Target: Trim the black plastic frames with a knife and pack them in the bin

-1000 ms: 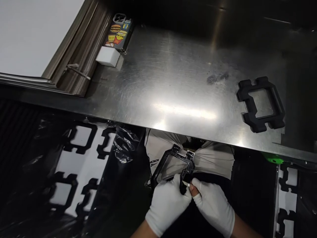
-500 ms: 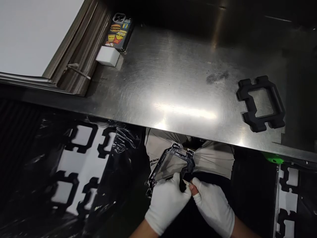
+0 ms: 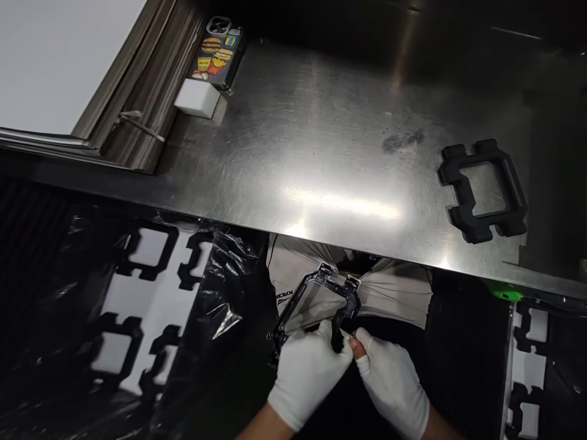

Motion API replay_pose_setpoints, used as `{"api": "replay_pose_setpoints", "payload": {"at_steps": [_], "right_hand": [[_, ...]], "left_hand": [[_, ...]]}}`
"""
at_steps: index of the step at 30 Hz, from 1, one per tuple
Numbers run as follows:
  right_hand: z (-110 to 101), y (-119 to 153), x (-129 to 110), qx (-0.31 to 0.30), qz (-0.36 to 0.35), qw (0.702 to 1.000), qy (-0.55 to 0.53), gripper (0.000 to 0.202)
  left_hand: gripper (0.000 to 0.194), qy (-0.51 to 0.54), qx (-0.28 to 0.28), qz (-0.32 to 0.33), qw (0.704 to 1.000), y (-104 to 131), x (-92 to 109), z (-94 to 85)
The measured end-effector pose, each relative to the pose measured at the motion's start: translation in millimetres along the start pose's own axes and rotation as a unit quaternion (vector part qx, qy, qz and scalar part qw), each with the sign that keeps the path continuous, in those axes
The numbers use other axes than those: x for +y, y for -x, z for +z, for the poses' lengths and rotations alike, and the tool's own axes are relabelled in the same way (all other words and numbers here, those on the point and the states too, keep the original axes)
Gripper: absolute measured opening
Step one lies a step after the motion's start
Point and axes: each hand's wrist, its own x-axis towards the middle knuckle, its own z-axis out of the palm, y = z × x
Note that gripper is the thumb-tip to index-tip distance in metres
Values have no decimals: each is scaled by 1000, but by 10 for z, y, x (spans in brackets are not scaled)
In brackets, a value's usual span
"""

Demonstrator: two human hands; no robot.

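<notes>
On the near side of the metal table's edge, the left hand is closed around a black frame, and the right hand has thumb and finger nearly together beside it, holding what I cannot tell. Metal stretches between the cardboard stack and a second frame; below left, black plastic surrounds more frames on a white sheet.

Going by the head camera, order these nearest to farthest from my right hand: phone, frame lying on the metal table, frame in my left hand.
1. Held frame: in the left hand, just left of the right hand.
2. Loose frame: on the metal table, ahead and right.
3. Phone: ahead, far to the left.
</notes>
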Motion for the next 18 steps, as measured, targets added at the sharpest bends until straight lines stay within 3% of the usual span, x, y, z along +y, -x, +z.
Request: {"api": "replay_pose_setpoints", "payload": {"at_steps": [6,18], "right_hand": [[83,19,10,32,9,999,-35,67],[-44,-42,63,-4,-22,999,-23,57]], "left_hand": [[34,-5,32,10,999,0,-5,42],[33,-11,-8,-7,1000,15,-7,66]]}}
